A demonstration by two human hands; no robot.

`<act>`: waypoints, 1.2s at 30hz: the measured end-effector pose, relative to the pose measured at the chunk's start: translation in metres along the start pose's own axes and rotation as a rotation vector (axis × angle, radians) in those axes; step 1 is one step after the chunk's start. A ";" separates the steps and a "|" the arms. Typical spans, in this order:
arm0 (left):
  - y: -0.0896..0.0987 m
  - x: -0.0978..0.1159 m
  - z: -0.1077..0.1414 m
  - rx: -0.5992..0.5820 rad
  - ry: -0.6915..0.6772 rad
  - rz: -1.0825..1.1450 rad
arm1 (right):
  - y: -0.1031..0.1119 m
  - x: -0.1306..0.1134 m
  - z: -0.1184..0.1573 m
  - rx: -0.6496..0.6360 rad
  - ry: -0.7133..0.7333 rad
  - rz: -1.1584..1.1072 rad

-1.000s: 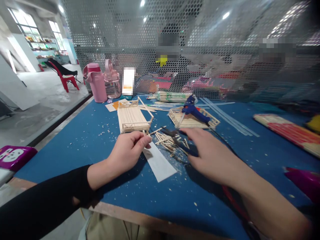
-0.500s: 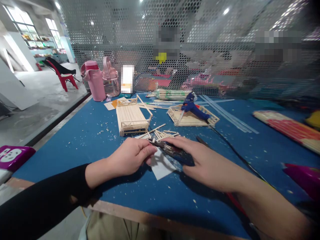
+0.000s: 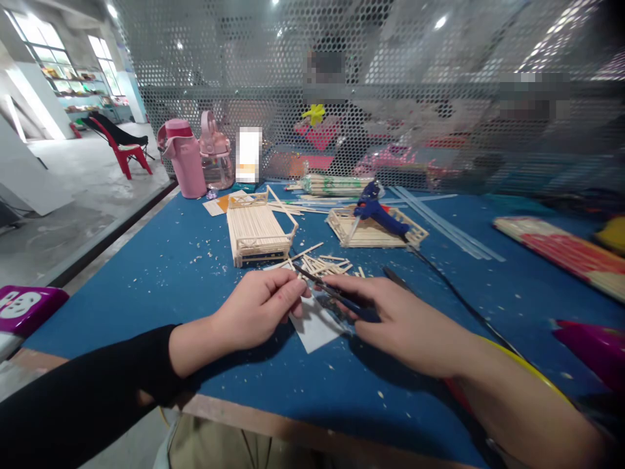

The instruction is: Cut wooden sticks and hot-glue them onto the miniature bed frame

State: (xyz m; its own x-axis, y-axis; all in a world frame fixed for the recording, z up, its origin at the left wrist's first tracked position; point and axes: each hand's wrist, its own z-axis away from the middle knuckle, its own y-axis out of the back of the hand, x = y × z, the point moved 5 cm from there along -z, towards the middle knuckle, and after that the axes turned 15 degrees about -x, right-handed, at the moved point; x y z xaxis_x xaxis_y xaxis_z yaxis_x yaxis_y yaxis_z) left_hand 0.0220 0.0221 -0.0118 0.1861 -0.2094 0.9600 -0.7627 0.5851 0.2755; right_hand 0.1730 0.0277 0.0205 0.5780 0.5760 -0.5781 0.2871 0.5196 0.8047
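Observation:
Near the middle of the blue table, my left hand (image 3: 263, 306) pinches a thin stick whose pale tip shows at the fingertips. My right hand (image 3: 390, 319) is wrapped round dark pliers or cutters (image 3: 342, 298), their jaws beside the left fingertips. Beneath them lies a white paper (image 3: 315, 329). Short cut sticks (image 3: 325, 264) are heaped just beyond the hands. A small bed-like stick frame (image 3: 258, 228) stands behind the left hand. Another stick frame (image 3: 371, 236) is behind the right hand, with a blue glue gun (image 3: 381, 215) resting on it.
A pink flask (image 3: 187, 159) and a clear bottle (image 3: 217, 159) stand at the back left by a lit phone (image 3: 249, 155). Bundled sticks (image 3: 336, 185) and translucent strips (image 3: 444, 225) lie farther back. A black cable runs at the right, near a stick packet (image 3: 561, 254).
The tool has turned slightly, and its jaws now show beyond the left fingertips. More short pieces lie on the heap's right side. Both hands have shifted a little.

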 end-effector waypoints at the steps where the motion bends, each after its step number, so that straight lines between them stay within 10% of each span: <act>1: 0.000 0.000 0.000 -0.007 -0.001 -0.015 | -0.001 0.000 0.000 0.009 0.005 0.014; 36: -0.004 -0.005 -0.001 -0.023 0.081 -0.179 | -0.026 0.004 -0.006 0.369 0.011 0.503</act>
State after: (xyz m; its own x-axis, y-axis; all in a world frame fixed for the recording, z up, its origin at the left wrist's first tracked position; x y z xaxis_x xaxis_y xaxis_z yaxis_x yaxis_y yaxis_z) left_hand 0.0243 0.0216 -0.0175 0.3673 -0.2479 0.8964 -0.6992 0.5620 0.4419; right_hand 0.1637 0.0205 -0.0035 0.7036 0.7012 -0.1157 0.2276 -0.0681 0.9714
